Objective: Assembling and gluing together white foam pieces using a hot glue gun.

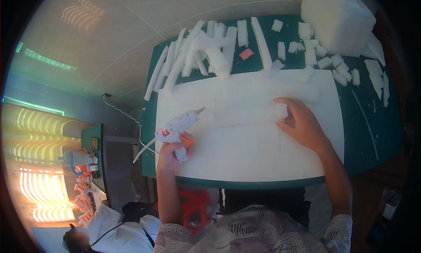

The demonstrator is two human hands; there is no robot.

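Head view: gripping hot-glue gun (180, 123) in left hand (169, 155), with nozzle (200, 110) slanted away and rightward; pinching small white foam block (281, 112) in right hand (303, 125), well right of nozzle, over white board (254, 159) on worktop (370, 117).

head L fisheye | facing dn | wide, nr, abv tbl (355, 139)

The left hand (170, 155) curls in a grip, while the right hand (303, 124) pinches between thumb (286, 129) and fingers (289, 103).
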